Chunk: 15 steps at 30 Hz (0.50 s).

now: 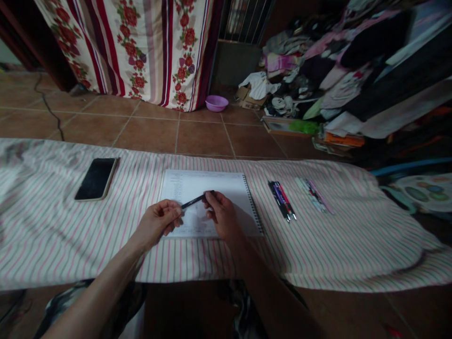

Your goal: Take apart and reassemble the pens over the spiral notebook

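A slim black pen (193, 202) is held between my two hands, slanting up to the right above an open spiral notebook (226, 181). My left hand (163, 216) pinches its lower left end with thumb and fingers. The upper right end is gripped by my right hand (221, 212). Lines of small writing run down the left side of the page, and the wire binding is on the right. To the right of the notebook lie several dark and coloured pens (281, 200). Farther right is a group of paler pens (314, 194).
A striped cloth (134, 188) covers the low surface. On its left lies a smartphone (97, 179), screen dark. Beyond are a tiled floor, a floral curtain (130, 52), a purple basin (216, 103) and heaped clothes (328, 61). A palette-like tray (427, 190) is at far right.
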Motion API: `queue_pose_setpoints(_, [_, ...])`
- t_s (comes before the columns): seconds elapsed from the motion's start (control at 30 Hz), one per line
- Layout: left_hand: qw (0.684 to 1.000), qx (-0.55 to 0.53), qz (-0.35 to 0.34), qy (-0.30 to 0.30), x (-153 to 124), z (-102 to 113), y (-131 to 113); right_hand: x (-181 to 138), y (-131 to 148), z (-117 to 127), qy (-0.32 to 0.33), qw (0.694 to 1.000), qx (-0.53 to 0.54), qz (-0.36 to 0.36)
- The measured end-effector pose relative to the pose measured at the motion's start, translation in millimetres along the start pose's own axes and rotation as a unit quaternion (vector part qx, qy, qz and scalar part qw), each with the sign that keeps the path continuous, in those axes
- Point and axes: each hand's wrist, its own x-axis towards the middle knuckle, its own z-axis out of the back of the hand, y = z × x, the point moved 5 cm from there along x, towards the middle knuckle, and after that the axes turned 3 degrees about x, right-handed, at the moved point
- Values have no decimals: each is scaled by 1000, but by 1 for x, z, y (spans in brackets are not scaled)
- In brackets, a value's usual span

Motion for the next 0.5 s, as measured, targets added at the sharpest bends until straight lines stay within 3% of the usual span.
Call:
queue_pose_setpoints(0.27, [998, 60, -6, -12, -1, 1, 0, -1, 2, -1, -5, 1000, -28, -9])
queue_pose_setpoints(0.5, [998, 63, 0, -20, -2, 2, 2, 1, 3, 2, -30, 999, 28, -16])
